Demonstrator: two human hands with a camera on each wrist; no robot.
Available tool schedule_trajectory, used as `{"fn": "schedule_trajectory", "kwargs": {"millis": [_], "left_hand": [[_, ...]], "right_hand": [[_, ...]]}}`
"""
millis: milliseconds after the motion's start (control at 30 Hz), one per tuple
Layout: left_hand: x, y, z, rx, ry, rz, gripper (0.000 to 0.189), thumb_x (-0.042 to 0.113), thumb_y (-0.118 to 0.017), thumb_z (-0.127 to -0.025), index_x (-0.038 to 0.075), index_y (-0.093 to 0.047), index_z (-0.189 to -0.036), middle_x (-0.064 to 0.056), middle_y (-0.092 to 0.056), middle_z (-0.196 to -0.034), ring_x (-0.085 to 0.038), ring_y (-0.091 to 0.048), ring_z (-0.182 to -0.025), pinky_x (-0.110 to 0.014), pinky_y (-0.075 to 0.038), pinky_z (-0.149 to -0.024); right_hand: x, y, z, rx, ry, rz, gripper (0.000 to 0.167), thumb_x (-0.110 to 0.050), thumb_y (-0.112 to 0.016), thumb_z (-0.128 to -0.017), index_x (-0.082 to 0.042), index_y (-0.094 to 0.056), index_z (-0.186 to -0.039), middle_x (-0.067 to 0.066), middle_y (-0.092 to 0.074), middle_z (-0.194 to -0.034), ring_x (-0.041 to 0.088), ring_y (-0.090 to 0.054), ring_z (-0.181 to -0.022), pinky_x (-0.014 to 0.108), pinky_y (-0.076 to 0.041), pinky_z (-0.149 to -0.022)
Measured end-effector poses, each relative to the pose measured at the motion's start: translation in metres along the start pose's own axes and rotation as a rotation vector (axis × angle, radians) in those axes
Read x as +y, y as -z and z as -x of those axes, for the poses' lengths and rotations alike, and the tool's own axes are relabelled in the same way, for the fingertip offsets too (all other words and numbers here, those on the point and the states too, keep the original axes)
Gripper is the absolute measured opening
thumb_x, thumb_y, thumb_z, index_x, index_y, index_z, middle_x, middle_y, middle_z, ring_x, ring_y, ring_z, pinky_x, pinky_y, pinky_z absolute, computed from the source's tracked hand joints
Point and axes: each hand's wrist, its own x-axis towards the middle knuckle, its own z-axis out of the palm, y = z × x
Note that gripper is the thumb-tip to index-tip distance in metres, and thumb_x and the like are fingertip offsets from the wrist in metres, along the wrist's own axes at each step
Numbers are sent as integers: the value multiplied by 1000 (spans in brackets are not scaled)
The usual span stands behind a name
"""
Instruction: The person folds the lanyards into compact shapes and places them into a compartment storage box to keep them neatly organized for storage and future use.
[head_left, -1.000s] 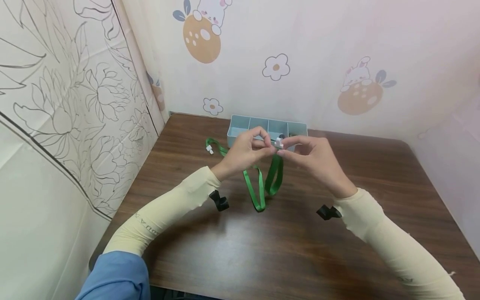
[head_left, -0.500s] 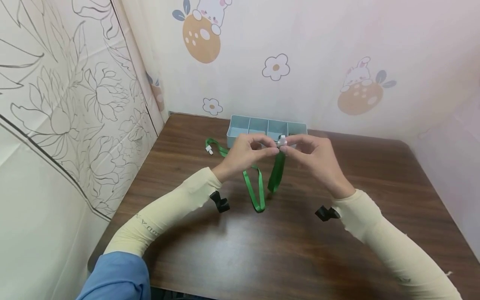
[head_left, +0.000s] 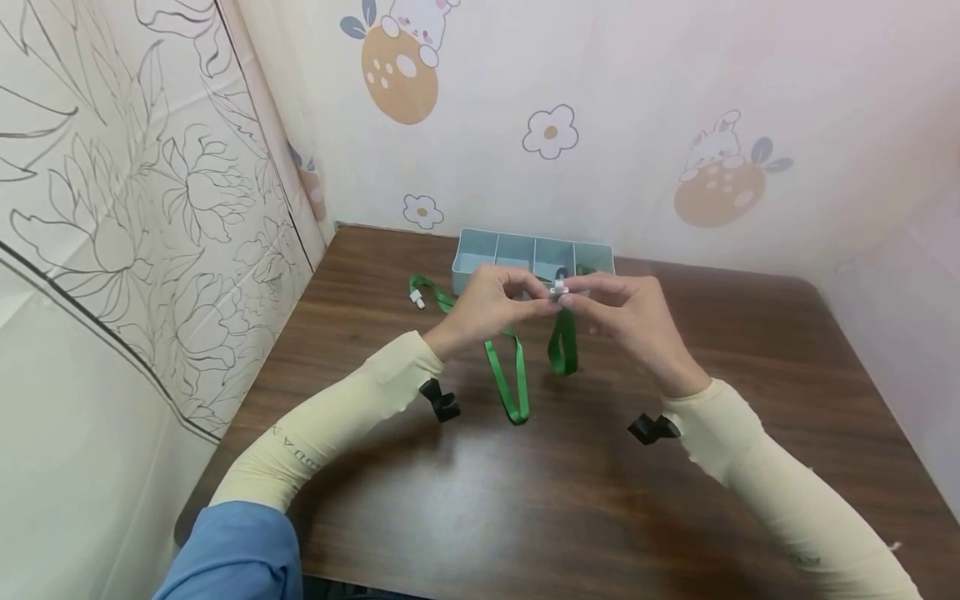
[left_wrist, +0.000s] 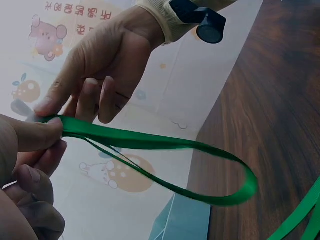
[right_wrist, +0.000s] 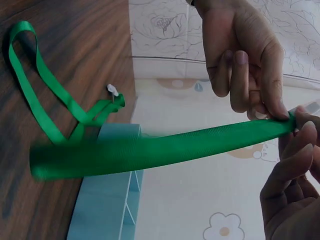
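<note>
Green ribbed strap, narrow woven band doubled into a hanging loop, is up between the hands above the brown wood-grain table; bottom of the loop is motion-blurred in the right wrist view. At its top sits a small white clip, mostly covered by fingertips, exact shape hard to make out; a dark bit shows just above it, can't tell what. Left hand: thumb and forefinger together, no gap, pinching the strap end at the clip. Right hand: thumb and forefinger tip pinching the clip from the other side. Where one pinch ends and the other begins is hidden.

Second length of green ribbon lies on the table, bent in a narrow V, smooth and shiny; part of it runs behind the left hand, so can't tell if it joins the held loop. Another white fastener at its far left end.

Pale blue tray, smooth, rectangular, divided into compartments, behind the hands; front partly blocked, contents at the right end unclear. Cream stretchy sleeves, lettering too small to read; right one cut off by the frame. Black wrist mounts below.
</note>
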Motion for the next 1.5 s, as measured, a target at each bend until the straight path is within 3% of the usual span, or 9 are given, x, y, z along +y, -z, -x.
{"fn": "schedule_trajectory", "kwargs": {"millis": [233,467,633,733,933,1033,1167,1300,1500], "left_hand": [[-2,-1,1,-1,31,-16,11,25,-84,-89,18,-76,-91,7,-74,-86,-26,-52,-64,-29,-39,-57],[-19,-10,8,-57,82,-8,17,26,-84,-89,17,-70,-94,3,-69,-92,-22,-52,-61,-28,-42,-59],[-39,-18,18,-84,86,-60,12,25,-82,-92,17,-77,-98,6,-68,-103,-12,-61,-85,-28,-49,-72],[-50,-23,25,-107,87,-79,13,24,-80,-93,16,-81,-103,6,-67,-111,-10,-62,-97,-29,-52,-79],[-64,-34,36,-132,50,-129,19,22,-79,-93,12,-81,-109,4,-63,-118,-10,-62,-101,-27,-54,-81],[-67,-36,39,-128,19,-163,18,21,-78,-94,10,-81,-108,3,-63,-116,-9,-61,-97,-25,-52,-78],[-67,-36,40,-103,24,-165,18,23,-77,-95,11,-81,-108,5,-65,-110,-8,-59,-86,-26,-49,-70],[-65,-32,41,-104,116,-112,25,36,-70,-100,15,-82,-107,5,-69,-106,-15,-64,-81,-30,-51,-70],[-60,-23,30,-104,459,194,66,59,-45,-106,1,-75,-115,-17,-74,-91,-25,-46,-46,-32,-35,-49]], "right_hand": [[-3,-1,-2,56,11,64,24,-39,-77,-94,-22,-80,-111,5,-73,-89,29,-55,-63,36,-52,-57],[-27,0,0,155,77,18,25,-26,-75,-97,-10,-78,-116,7,-74,-100,30,-53,-62,29,-50,-55],[-35,7,-3,220,92,-25,26,-25,-76,-96,-11,-78,-118,3,-74,-105,25,-53,-65,26,-50,-55],[-33,12,-7,264,84,-49,26,-27,-77,-95,-13,-78,-117,6,-71,-94,24,-52,-67,26,-51,-55],[-36,18,-11,297,107,-200,28,-20,-79,-93,-7,-77,-117,10,-66,-88,25,-48,-65,26,-43,-52],[-41,19,-11,316,105,-271,28,-18,-81,-91,-5,-77,-116,11,-70,-93,26,-53,-71,27,-45,-55],[-47,21,-14,373,129,-370,29,-13,-84,-88,0,-77,-113,10,-75,-101,27,-64,-96,28,-53,-78],[-46,23,-17,410,194,-423,29,-5,-85,-85,6,-76,-110,12,-76,-100,27,-67,-102,28,-53,-90],[-40,19,-15,366,215,-344,24,-5,-82,-88,5,-76,-110,10,-76,-102,26,-67,-102,27,-52,-89]]}}
